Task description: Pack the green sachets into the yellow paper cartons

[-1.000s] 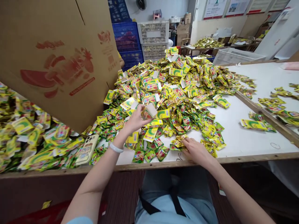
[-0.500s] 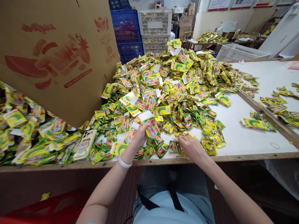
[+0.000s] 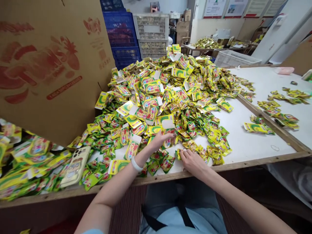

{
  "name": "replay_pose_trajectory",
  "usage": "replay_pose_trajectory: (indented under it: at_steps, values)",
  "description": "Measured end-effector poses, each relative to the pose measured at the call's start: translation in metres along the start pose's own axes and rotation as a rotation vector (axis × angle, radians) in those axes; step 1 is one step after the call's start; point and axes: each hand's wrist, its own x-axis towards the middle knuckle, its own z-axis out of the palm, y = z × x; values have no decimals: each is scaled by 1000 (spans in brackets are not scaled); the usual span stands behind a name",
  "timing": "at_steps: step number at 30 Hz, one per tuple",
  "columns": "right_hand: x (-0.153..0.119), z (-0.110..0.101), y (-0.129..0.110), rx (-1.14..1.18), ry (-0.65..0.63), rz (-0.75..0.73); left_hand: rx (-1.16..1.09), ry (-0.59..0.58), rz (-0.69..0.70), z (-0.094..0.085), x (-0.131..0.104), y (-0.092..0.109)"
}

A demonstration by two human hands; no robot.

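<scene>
My left hand [image 3: 158, 141] is closed round a small yellow-and-green cardboard box [image 3: 168, 132] with a fruit print, its white flap standing up at the top. Just to the right and nearer the edge, my right hand [image 3: 193, 164] has its fingers bent down on a small yellow-green sachet [image 3: 178, 154]; the fingertips are partly hidden. Green sachets [image 3: 166, 163] with a red print lie below the left hand. Gold-yellow sachets [image 3: 215, 156] spread beyond the right hand. Behind both rises a big heap of printed boxes [image 3: 153, 87] and sachets.
A large brown carton [image 3: 56, 65] leans over the heap at the left. A phone [image 3: 76, 166] in a pale case lies near the wooden table edge [image 3: 234, 167]. A wooden strip [image 3: 270, 122] divides the white tabletop at the right. Blue crates [image 3: 123, 39] and white crates [image 3: 151, 27] stand behind.
The view has turned slightly to the right. My left hand has brought the box rightward, closer to my right hand. My right hand has drawn a little toward the table edge.
</scene>
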Motion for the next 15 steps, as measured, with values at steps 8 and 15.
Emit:
replay_pose_trajectory:
  at_steps: [8, 15]
  values:
    - [-10, -53, 47, 1245, 588, 132, -71, -280, -50, 9, -20, -19]
    - [16, -74, 34, 964, 415, -137, -97, -402, -72, 15, -27, -8]
